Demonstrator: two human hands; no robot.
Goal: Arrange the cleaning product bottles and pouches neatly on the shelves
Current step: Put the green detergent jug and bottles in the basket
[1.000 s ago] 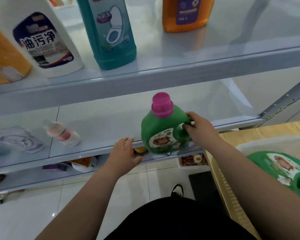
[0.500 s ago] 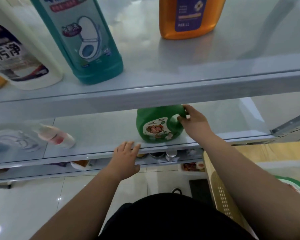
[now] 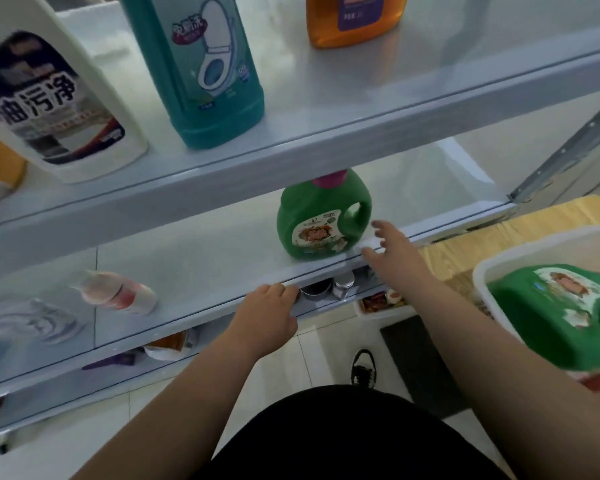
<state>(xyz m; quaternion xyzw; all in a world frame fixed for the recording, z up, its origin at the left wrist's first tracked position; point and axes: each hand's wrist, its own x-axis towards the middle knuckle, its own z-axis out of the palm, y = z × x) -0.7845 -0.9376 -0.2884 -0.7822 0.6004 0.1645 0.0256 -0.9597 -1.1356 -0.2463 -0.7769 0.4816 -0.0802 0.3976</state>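
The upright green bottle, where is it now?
Head view, right of centre: the green bottle stands on the middle shelf near its front edge, just left of the right hand.
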